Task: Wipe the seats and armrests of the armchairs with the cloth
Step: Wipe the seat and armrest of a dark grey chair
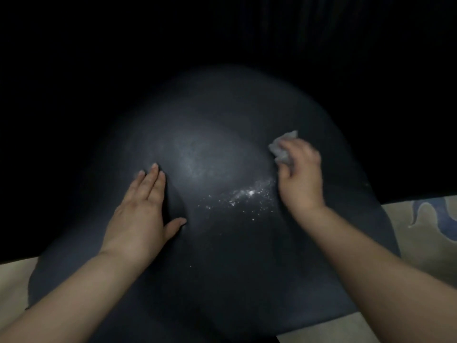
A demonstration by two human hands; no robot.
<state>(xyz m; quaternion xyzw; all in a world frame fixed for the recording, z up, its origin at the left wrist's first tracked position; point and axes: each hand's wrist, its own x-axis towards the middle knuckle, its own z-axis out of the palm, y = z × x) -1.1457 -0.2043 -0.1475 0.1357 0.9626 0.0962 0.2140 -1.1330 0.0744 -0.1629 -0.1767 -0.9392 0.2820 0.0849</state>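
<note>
A dark blue-grey armchair seat (pixel 212 149) fills the middle of the view, lit from above. My left hand (pixel 142 214) lies flat on its left part, fingers straight and thumb spread. My right hand (pixel 300 174) grips a bunched grey cloth (pixel 282 147) against the right part of the seat; the hand is blurred. A patch of white specks (pixel 247 196) lies on the seat between my hands, just left of my right wrist. The chair's back and armrests are lost in darkness.
Beige floor shows at the lower left (pixel 12 280) and at the right, where a carpet with a blue pattern (pixel 425 214) lies. Everything beyond the seat is black.
</note>
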